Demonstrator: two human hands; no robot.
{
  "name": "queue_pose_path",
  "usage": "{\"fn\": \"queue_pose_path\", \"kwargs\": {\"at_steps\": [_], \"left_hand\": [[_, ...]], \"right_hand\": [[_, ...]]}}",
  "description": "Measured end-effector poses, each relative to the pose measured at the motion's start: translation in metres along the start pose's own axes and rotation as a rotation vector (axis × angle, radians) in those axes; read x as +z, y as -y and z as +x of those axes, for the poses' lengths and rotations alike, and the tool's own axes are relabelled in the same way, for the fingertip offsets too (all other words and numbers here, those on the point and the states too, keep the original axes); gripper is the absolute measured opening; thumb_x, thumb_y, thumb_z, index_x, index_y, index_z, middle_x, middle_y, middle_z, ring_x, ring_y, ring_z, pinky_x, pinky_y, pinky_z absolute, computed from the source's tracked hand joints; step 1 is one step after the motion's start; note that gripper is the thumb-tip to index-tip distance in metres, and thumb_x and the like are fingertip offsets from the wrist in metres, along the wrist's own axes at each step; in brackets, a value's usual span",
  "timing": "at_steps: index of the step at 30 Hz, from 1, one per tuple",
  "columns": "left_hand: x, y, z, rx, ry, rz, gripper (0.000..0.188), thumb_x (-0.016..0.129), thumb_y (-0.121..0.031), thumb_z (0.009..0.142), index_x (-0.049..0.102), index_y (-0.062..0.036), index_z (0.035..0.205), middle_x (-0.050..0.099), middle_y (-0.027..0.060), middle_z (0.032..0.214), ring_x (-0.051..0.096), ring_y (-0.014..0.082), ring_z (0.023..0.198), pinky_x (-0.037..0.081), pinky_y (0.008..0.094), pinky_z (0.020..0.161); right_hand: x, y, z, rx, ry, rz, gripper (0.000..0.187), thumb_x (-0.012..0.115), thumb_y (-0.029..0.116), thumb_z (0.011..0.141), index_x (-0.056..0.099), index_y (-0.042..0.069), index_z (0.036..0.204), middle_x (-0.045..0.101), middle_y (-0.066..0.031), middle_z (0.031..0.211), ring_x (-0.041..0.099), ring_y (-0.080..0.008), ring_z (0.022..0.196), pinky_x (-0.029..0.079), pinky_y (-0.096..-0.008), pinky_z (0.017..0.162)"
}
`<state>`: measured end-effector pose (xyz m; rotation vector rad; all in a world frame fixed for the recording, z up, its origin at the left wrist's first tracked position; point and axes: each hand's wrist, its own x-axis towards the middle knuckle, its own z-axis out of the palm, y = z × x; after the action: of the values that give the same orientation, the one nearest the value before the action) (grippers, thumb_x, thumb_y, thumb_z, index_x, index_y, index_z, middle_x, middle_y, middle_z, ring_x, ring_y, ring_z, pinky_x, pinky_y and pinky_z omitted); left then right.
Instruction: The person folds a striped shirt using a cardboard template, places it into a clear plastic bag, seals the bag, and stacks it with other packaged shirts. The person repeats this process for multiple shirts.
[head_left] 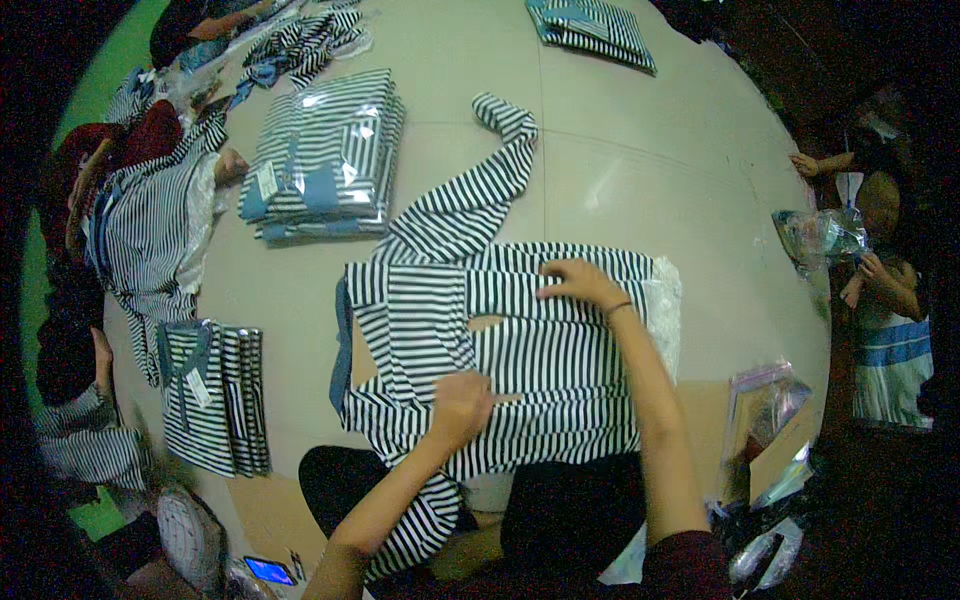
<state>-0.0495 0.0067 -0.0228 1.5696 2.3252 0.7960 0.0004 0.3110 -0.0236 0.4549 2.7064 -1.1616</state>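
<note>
"Well, where is the striped garment (560, 350)?"

"Spread out under both hands, black and white, its body lying on the pale surface (690, 150). One sleeve (460, 205) stretches up and away, beyond and left of the right hand (578, 286); the other trails down past the left forearm."

"And the left hand (460, 408)?"

"Curled over the near part of the cloth, touching it. It is blurred, so I can't tell whether it pinches any fabric."

"The right hand, then?"

"Over the far part of the cloth, fingers curved and parted, nothing clasped between the tips. A dark band (618, 307) circles its wrist."

"Anything under the cloth?"

"Brown board (485, 323) shows through a gap between the two hands."

"What lies around?"

"Clear-bagged striped garments (330, 150) are stacked beyond the left hand, off to its left. Folded striped garments (205, 410) sit farther left of that hand, roughly level with it. A phone (268, 570) lies nearer the body, left of the left hand. Well right of the right hand, another person holds a clear bag (835, 232)."
</note>
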Motion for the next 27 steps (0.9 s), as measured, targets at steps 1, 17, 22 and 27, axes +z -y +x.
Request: {"fn": "queue_pose_path", "kwargs": {"at_steps": [1, 17, 22, 27], "left_hand": [[0.025, -0.017, 0.011, 0.16, 0.355, 0.033, 0.016, 0.048, -0.014, 0.07, 0.055, -0.003, 0.08, 0.055, 0.0133, 0.068, 0.053, 0.028, 0.059, 0.042, 0.036, 0.056], [0.075, -0.119, 0.005, -0.268, 0.345, -1.321, 0.025, 0.053, -0.009, 0.075, 0.05, -0.0002, 0.098, 0.053, 0.0095, 0.091, 0.05, 0.0177, 0.088, 0.039, 0.0278, 0.079], [-0.009, -0.047, -0.07, -0.709, -0.208, -1.289, 0.047, 0.056, -0.01, 0.073, 0.036, -0.0027, 0.114, 0.049, 0.0075, 0.108, 0.047, 0.0166, 0.097, 0.036, 0.0306, 0.086], [-0.048, 0.023, -0.075, -1.147, -0.449, -1.526, 0.045, 0.063, -0.011, 0.069, 0.041, -0.0037, 0.108, 0.053, 0.0062, 0.092, 0.053, 0.0125, 0.076, 0.044, 0.0228, 0.066]], "right_hand": [[-0.011, -0.021, -0.022, 0.121, -0.011, -0.129, 0.051, 0.062, 0.045, 0.063, 0.055, 0.005, 0.094, 0.057, -0.0117, 0.095, 0.053, -0.026, 0.09, 0.042, -0.034, 0.075], [-0.09, 0.03, -0.087, 0.222, -0.135, -0.086, 0.03, 0.062, 0.03, 0.066, 0.056, 0.004, 0.08, 0.057, -0.0128, 0.075, 0.053, -0.0217, 0.068, 0.042, -0.0318, 0.063], [-0.059, 0.114, 0.024, -0.045, 0.155, 0.295, 0.025, 0.053, 0.023, 0.076, 0.054, 0.001, 0.087, 0.058, -0.0068, 0.081, 0.053, -0.0148, 0.074, 0.042, -0.0261, 0.067], [0.034, 0.145, 0.107, -0.126, 0.424, 0.058, 0.038, 0.059, 0.026, 0.075, 0.048, -0.001, 0.1, 0.059, -0.005, 0.072, 0.052, -0.0094, 0.057, 0.042, -0.0211, 0.052]]}}
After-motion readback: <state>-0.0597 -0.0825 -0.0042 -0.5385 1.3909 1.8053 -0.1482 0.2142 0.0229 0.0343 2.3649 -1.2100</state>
